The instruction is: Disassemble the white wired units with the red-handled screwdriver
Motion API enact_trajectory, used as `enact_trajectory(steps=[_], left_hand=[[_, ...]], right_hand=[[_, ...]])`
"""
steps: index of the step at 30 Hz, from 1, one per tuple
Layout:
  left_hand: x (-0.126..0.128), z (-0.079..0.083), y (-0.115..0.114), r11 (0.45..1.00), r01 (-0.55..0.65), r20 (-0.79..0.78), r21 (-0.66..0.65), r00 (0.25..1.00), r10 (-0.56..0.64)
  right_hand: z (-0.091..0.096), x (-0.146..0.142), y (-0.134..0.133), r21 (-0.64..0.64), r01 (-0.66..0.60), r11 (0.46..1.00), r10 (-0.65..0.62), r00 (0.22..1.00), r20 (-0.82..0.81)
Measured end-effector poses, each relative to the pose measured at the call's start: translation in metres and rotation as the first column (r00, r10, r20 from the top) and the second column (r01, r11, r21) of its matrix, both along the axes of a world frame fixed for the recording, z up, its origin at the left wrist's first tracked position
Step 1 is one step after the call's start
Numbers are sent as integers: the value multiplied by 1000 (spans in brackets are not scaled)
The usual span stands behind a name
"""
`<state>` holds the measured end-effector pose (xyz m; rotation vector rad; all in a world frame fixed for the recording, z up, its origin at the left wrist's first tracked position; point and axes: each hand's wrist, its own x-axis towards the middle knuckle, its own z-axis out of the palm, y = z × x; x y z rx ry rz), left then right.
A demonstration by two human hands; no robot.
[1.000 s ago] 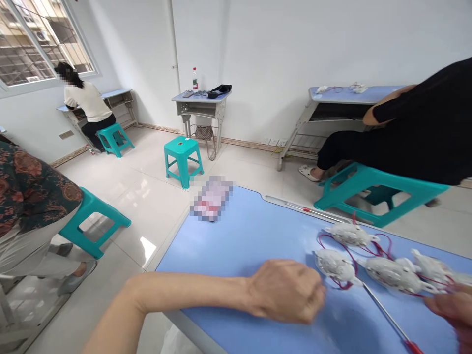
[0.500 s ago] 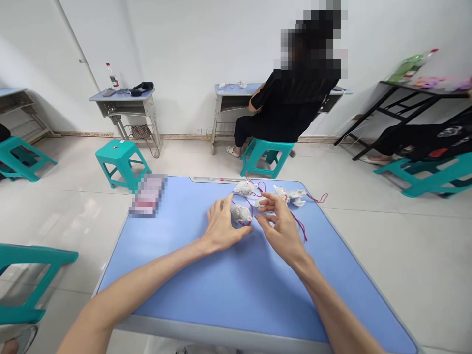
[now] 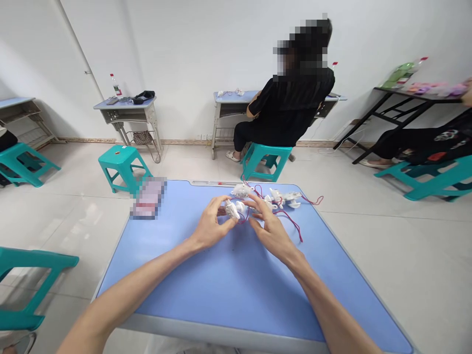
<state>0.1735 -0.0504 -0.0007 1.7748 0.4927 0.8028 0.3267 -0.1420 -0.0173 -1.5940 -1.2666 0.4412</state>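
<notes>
My left hand (image 3: 211, 227) has its fingers and thumb closed around a small white plastic piece (image 3: 232, 209) with a red cord (image 3: 242, 217). The piece is tilted on its side, with a rounded white knob facing right. My right hand (image 3: 272, 230) is just to the right of it, thumb and fingers apart, with nothing visibly gripped. Behind both hands lies a similar rounded white piece (image 3: 241, 190). More white pieces (image 3: 292, 198) with red cords lie on the blue table (image 3: 228, 290) beyond my right hand. My right fingers partly hide some of them.
A blurred pinkish packet (image 3: 148, 198) lies at the table's far left corner. A thin clear stick (image 3: 214, 183) rests in the groove at the far edge. Beyond stand a green stool (image 3: 120, 158) and a seated person in black (image 3: 275, 115) at another desk.
The white piece in my left hand has been lifted and turned on its side, showing its knob. My left hand shifted slightly left; my right hand stays beside it, fingers apart.
</notes>
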Motion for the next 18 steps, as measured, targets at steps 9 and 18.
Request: enact_trajectory(steps=[9,18], left_hand=[[-37,16,5,902,171,306,-396,951,-46],[-61,21,12,921,97,139,-377,989,-47]], right_hand=[[13,-55,-7,-98,-233,968,238,970,46],[25,-68,-9,-95,-342,935,349,935,58]])
